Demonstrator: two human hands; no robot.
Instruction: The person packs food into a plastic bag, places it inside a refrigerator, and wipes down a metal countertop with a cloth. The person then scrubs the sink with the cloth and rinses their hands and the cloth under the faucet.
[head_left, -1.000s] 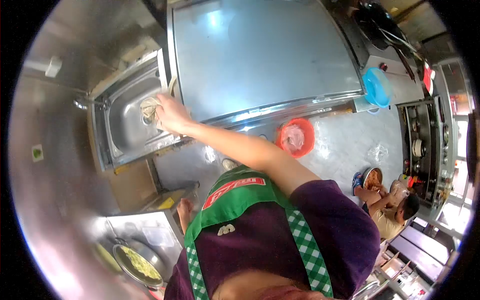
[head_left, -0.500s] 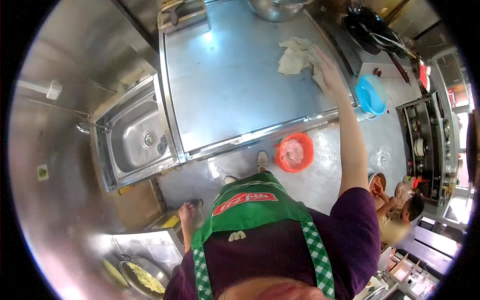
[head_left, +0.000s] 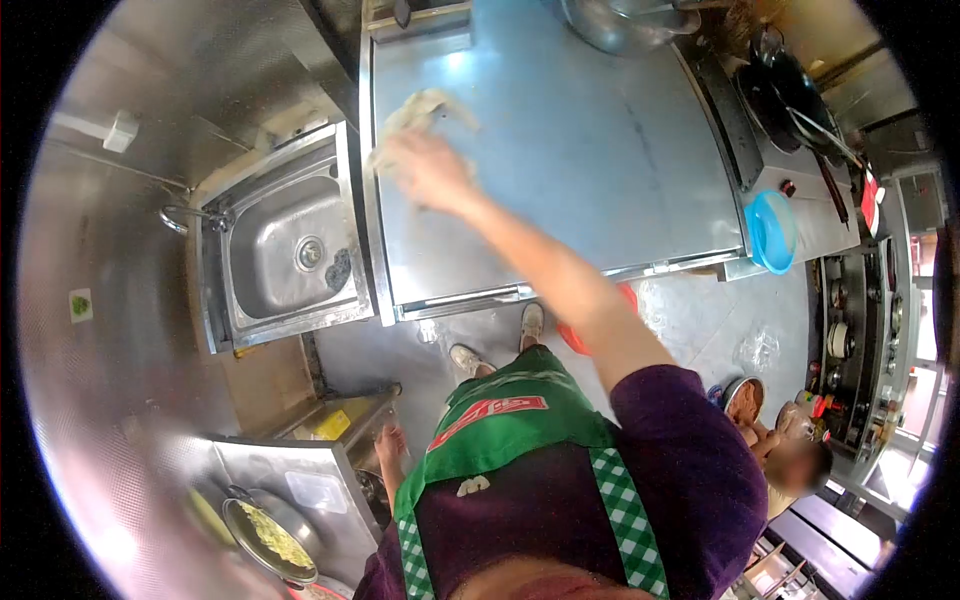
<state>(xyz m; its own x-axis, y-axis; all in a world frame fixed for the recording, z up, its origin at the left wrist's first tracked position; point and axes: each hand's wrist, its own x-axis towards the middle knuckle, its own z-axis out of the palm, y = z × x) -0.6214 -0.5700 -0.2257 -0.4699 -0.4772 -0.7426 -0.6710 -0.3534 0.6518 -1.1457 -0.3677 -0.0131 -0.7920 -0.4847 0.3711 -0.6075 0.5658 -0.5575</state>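
Beige cloth point(head_left: 428, 108) beneath the right hand point(head_left: 425, 165), fingers holding it, forearm point(head_left: 545, 255) slanting across the steel counter point(head_left: 560, 165).

"What sort of place did you have on the head view?"

"I was looking at a working kitchen, and it seemed a commercial one."

"What showed you that?"

"I saw a steel sink point(head_left: 285, 245) with a curved faucet point(head_left: 185, 216) beside a broad metal counter point(head_left: 560, 150). Dark woks point(head_left: 775, 95) stood past its far end, and I had a pan of chopped food point(head_left: 268, 535) at the lower left."
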